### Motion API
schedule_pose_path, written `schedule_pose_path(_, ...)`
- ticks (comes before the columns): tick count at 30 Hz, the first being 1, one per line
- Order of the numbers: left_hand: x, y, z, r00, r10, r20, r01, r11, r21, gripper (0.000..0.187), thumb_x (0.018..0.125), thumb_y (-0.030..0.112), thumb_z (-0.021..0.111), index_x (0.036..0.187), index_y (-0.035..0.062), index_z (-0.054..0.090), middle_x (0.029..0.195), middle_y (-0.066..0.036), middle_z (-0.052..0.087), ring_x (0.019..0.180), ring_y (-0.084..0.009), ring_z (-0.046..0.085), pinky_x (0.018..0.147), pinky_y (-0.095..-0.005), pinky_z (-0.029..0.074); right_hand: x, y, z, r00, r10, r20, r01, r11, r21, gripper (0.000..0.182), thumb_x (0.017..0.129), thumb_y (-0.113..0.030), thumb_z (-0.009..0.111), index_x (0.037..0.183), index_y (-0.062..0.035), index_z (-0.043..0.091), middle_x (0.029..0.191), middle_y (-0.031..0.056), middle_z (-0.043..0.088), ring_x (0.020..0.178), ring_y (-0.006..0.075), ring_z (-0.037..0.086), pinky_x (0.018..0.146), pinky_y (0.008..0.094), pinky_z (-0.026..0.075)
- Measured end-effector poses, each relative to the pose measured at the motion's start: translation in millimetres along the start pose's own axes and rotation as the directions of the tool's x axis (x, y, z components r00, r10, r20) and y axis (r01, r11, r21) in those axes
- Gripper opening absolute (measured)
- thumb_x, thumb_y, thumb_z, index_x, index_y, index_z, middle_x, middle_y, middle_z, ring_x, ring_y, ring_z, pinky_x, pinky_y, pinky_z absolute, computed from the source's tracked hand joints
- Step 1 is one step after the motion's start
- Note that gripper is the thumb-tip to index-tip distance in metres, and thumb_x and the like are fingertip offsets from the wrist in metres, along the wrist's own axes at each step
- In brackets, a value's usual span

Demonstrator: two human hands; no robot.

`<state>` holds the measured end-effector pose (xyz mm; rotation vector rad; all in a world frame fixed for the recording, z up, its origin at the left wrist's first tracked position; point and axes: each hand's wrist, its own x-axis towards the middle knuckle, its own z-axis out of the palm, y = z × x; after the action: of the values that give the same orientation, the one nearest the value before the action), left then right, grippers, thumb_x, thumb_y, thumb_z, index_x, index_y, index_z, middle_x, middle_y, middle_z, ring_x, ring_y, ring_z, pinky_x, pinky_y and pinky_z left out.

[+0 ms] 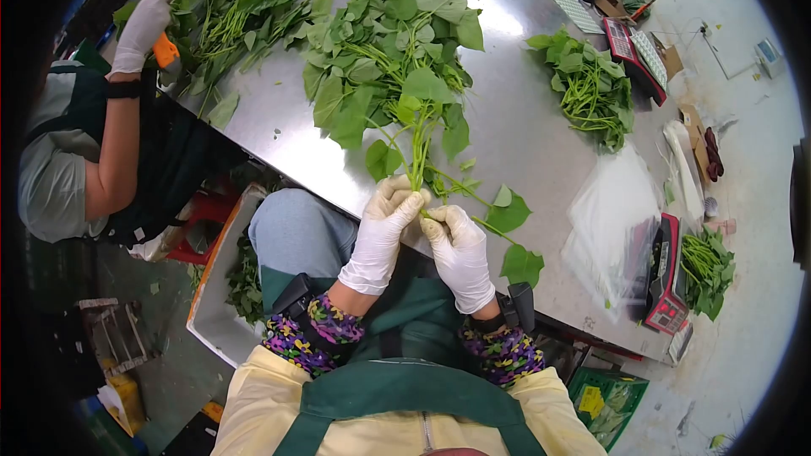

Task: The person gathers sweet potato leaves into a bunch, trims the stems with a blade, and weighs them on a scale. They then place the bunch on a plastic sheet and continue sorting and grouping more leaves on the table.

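Note:
Gloved in white, my left hand (380, 232) is closed around the stems of a small bunch of leafy greens (420, 139), held upright over the table edge. My right hand (460, 257), also gloved, is just to its right with thumb and fingers pinched on a leafy stem (481, 221). That stem trails out to the right, with broad leaves at its end. Just beyond both hands, a large heap of the same greens (363, 67) lies on the metal table (515, 110). The exact grip point of the right fingertips is partly hidden.
A co-worker's gloved hand (145, 25) is by more greens at left, near an orange-handled tool (166, 51). On the right are a bundle of greens (591, 89), clear plastic bags (612, 219) and red scales (667, 279). A white bin (215, 321) stands beside my leg.

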<state>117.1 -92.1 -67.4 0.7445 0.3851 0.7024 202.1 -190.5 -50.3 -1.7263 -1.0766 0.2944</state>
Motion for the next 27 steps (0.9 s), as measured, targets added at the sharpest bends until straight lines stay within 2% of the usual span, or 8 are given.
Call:
schedule_pose_path(3, -1, 8, 14, 0.994, -0.104, 0.045, 0.107, 0.993, -0.051, 0.043, 0.093, 0.030, 0.054, 0.123, 0.0003, 0.047, 0.094, -0.005, 0.062, 0.085, -0.0149, 0.059, 0.080, -0.0281, 0.047, -3, -4, 0, 0.999, 0.021, -0.029, -0.019, 0.997, 0.074, 0.014, 0.082, -0.014, 0.066, 0.090, -0.0040, 0.062, 0.081, 0.0113, 0.061, 0.068, 0.0236, 0.060, 0.062, 0.0303, 0.048)
schedule_pose_path(5, -2, 12, 7, 0.980, -0.166, 0.112, 0.177, 0.979, -0.097, 0.049, 0.096, 0.035, 0.048, 0.127, -0.0026, 0.045, 0.095, -0.007, 0.063, 0.090, -0.0174, 0.059, 0.084, -0.0313, 0.047, -6, -5, -8, 0.989, -0.074, 0.124, 0.089, 0.989, -0.120, 0.014, 0.080, -0.011, 0.068, 0.089, -0.0020, 0.062, 0.083, 0.0093, 0.062, 0.070, 0.0210, 0.060, 0.063, 0.0297, 0.047)
schedule_pose_path(7, 0, 15, 2, 0.980, -0.086, 0.177, 0.105, 0.989, -0.102, 0.044, 0.097, 0.031, 0.047, 0.124, -0.0030, 0.048, 0.088, -0.005, 0.061, 0.086, -0.0166, 0.057, 0.082, -0.0309, 0.047, -8, -14, -28, 0.995, -0.091, 0.036, 0.098, 0.924, -0.371, 0.021, 0.078, -0.017, 0.071, 0.093, -0.0042, 0.062, 0.085, 0.0094, 0.062, 0.073, 0.0238, 0.063, 0.064, 0.0314, 0.049)
schedule_pose_path(9, -1, 19, 2, 0.995, -0.062, 0.079, 0.072, 0.989, -0.125, 0.038, 0.098, 0.028, 0.046, 0.119, -0.0024, 0.052, 0.078, -0.002, 0.057, 0.068, -0.0118, 0.052, 0.075, -0.0292, 0.047, -11, -12, -46, 0.990, 0.039, -0.134, -0.100, 0.867, -0.488, 0.029, 0.078, -0.027, 0.070, 0.098, -0.0082, 0.061, 0.092, 0.0088, 0.062, 0.071, 0.0274, 0.062, 0.065, 0.0355, 0.050)
schedule_pose_path(12, 0, 18, 2, 0.990, -0.098, 0.104, 0.110, 0.986, -0.123, 0.030, 0.098, 0.027, 0.045, 0.109, 0.0020, 0.056, 0.073, 0.000, 0.055, 0.045, -0.0044, 0.034, 0.056, -0.0226, 0.039, -14, 18, -61, 0.967, 0.229, -0.108, -0.245, 0.739, -0.628, 0.029, 0.080, -0.024, 0.068, 0.103, -0.0075, 0.061, 0.097, 0.0113, 0.060, 0.077, 0.0278, 0.062, 0.069, 0.0352, 0.050)
schedule_pose_path(15, -4, 13, 2, 0.965, -0.177, 0.191, 0.211, 0.962, -0.176, 0.031, 0.100, 0.026, 0.042, 0.110, 0.0010, 0.056, 0.077, -0.002, 0.059, 0.045, -0.0034, 0.036, 0.050, -0.0189, 0.034, 5, 25, -52, 0.997, 0.061, -0.050, -0.076, 0.923, -0.378, 0.030, 0.080, -0.017, 0.067, 0.107, -0.0070, 0.060, 0.100, 0.0134, 0.059, 0.084, 0.0292, 0.060, 0.073, 0.0355, 0.049)
schedule_pose_path(17, -4, 12, 5, 0.970, -0.165, 0.181, 0.194, 0.968, -0.157, 0.030, 0.100, 0.026, 0.041, 0.107, 0.0023, 0.057, 0.076, -0.001, 0.059, 0.044, -0.0025, 0.035, 0.047, -0.0175, 0.030, 24, 12, -39, 0.946, -0.310, -0.098, 0.258, 0.899, -0.355, 0.032, 0.079, -0.010, 0.066, 0.110, -0.0073, 0.060, 0.098, 0.0141, 0.058, 0.088, 0.0299, 0.059, 0.076, 0.0356, 0.048)
schedule_pose_path(27, -6, 3, 5, 0.965, -0.187, 0.185, 0.163, 0.977, 0.137, 0.028, 0.100, 0.027, 0.039, 0.095, 0.0068, 0.057, 0.071, -0.001, 0.057, 0.044, -0.0039, 0.033, 0.043, -0.0172, 0.025, 66, -29, -21, 0.888, -0.459, 0.006, 0.385, 0.738, -0.554, 0.021, 0.073, -0.006, 0.068, 0.093, -0.0087, 0.064, 0.081, 0.0069, 0.058, 0.074, 0.0256, 0.058, 0.063, 0.0360, 0.048)
